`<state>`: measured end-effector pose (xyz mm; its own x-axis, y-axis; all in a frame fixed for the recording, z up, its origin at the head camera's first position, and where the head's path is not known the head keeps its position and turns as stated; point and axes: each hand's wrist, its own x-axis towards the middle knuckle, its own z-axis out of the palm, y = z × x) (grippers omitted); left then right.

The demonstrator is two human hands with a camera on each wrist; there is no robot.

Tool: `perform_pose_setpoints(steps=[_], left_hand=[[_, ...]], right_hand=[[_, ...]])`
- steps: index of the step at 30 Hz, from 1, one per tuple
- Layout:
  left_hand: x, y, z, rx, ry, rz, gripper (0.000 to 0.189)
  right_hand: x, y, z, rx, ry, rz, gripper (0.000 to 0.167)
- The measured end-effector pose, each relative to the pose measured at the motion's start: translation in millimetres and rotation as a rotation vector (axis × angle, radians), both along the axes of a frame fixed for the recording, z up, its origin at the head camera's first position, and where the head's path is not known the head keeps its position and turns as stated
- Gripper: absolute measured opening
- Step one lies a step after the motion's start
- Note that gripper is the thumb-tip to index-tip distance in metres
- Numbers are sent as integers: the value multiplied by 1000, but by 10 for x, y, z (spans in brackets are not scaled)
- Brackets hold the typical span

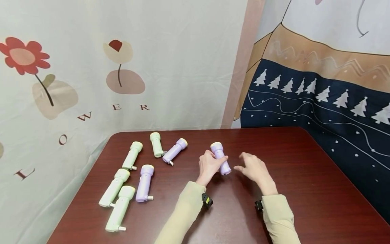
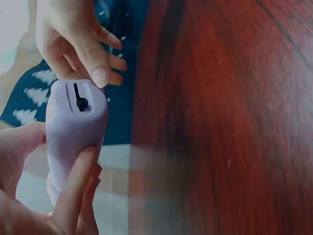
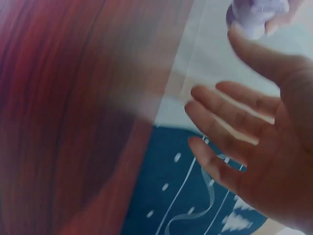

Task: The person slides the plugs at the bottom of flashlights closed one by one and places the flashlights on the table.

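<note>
My left hand [image 1: 209, 165] grips a light purple flashlight [image 1: 220, 156] around its body, with the yellow-rimmed head tilted up and away. In the left wrist view the flashlight's end [image 2: 80, 98] faces the camera, showing a slot with a small dark part in it. The thumb lies on one side and the fingers on the other. Just right of the flashlight, my right hand [image 1: 253, 168] holds nothing. Its fingers [image 3: 225, 117] are spread and loosely extended in the right wrist view, the thumb pointing toward the flashlight.
Several green flashlights [image 1: 115, 188] lie along the left of the brown table [image 1: 304, 189], with two purple flashlights [image 1: 145, 183] beside them. Those show a small white crank handle [image 1: 150, 198] near the base. Printed cloths [image 1: 182, 67] hang behind the table.
</note>
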<state>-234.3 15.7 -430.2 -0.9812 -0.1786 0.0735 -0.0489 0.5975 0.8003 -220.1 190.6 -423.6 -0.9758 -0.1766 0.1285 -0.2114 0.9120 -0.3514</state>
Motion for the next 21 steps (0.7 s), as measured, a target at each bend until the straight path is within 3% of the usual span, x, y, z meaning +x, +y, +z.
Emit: perform_pose_setpoints(steps=[7,15,21], left_hand=[[-54,425,-56,-38,-54,-67,53],[-36,933,-121,-52,-98,-119,63],[-31,1172,-193,-85,-101,-133,69]], right_hand=[[15,503,-31,-29,-4,-195,38],[65,821,-47,-66,-64,-290,38],[84,907,-61,-90,-98,-332,40]])
